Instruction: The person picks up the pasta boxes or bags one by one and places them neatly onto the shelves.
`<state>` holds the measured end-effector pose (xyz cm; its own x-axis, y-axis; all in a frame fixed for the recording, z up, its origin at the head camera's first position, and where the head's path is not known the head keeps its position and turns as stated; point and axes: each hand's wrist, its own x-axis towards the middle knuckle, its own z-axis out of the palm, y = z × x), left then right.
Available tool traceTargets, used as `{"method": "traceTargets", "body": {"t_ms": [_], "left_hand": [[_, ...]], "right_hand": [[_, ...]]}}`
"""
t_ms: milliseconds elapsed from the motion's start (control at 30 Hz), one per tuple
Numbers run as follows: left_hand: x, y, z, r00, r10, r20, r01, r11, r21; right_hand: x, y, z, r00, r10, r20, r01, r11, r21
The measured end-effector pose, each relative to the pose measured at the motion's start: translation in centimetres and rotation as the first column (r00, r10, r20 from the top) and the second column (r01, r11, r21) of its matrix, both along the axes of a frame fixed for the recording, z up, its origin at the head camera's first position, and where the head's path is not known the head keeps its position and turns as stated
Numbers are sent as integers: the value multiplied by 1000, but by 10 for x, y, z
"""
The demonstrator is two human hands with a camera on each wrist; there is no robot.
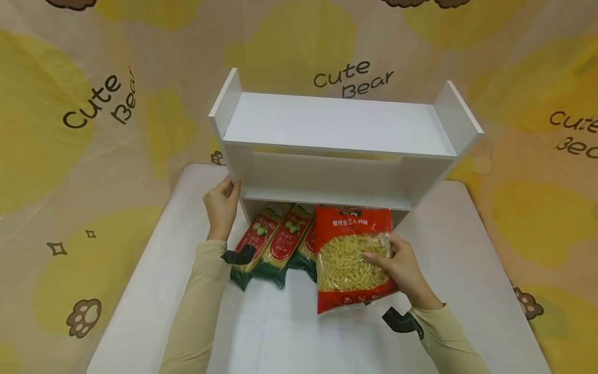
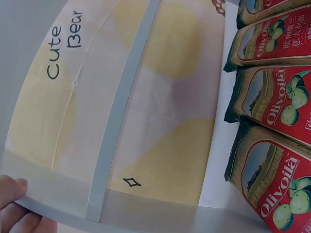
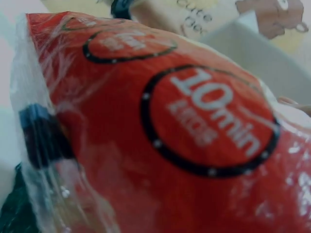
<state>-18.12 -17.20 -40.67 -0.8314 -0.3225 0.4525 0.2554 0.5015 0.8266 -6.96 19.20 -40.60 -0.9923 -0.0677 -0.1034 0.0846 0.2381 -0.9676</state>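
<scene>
Red pasta bag (image 1: 350, 262), unplaced, is pinched by the right hand (image 1: 405, 270); left hand (image 1: 221, 208) grips the shelf's left edge (image 1: 229, 150); Olivoilà packs (image 1: 286, 241) already lie partly underneath.

A white table (image 1: 154, 291) with rounded rear corners is supporting a white shelf unit (image 1: 327, 149). The unit is standing upright toward the rear of the table, its two side panels (image 1: 460, 119) rising above an upper board (image 1: 336, 124) and extending below a lower board (image 1: 322, 182). Red Olivoilà packets (image 1: 284, 244) with green ends are lying on the table partly beneath the lower board, their near ends projecting forward past it. The packets are forming a slanted, close side-by-side row near the left panel; the left wrist view is showing at least four.
</scene>
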Motion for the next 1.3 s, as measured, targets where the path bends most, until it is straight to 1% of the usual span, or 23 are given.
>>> {"method": "traceTargets", "body": {"t_ms": [167, 233, 467, 567, 733, 800, 1000, 1100, 1200, 1233, 1300], "left_hand": [[0, -1, 1, 1000, 14, 0, -14, 1000, -12], [0, -1, 1, 1000, 12, -3, -12, 1000, -7], [1, -2, 1, 1000, 1, -5, -1, 1000, 13], [1, -2, 1, 1000, 3, -4, -3, 1000, 12], [0, -2, 0, 1000, 6, -11, -6, 1000, 4], [0, -2, 0, 1000, 9, -21, -9, 1000, 0], [-1, -2, -2, 999, 16, -45, -16, 1000, -14], [-1, -2, -3, 999, 11, -50, -11, 1000, -15], [-2, -2, -3, 999, 7, -53, -8, 1000, -21], [-2, -2, -3, 998, 7, -55, -8, 1000, -27], [-2, -3, -3, 999, 9, -54, -11, 999, -38]], "right_hand": [[4, -2, 17, 998, 55, -30, -55, 998, -22], [6, -2, 24, 996, 69, -58, -71, 997, -31], [10, -4, 53, 991, 78, -109, -82, 996, -31], [9, -4, 64, 981, 97, -165, -107, 993, -56], [7, -5, 82, 958, 115, -262, -151, 981, -123], [6, -7, 90, 949, 114, -294, -164, 975, -151], [0, -13, 114, 926, 67, -370, -168, 955, -245], [-5, -17, 126, 914, 48, -403, -167, 949, -266], [-12, -23, 139, 912, 42, -409, -169, 945, -280], [-15, -25, 143, 914, 42, -404, -170, 942, -288], [-23, -32, 152, 925, 33, -378, -165, 931, -324]]}}
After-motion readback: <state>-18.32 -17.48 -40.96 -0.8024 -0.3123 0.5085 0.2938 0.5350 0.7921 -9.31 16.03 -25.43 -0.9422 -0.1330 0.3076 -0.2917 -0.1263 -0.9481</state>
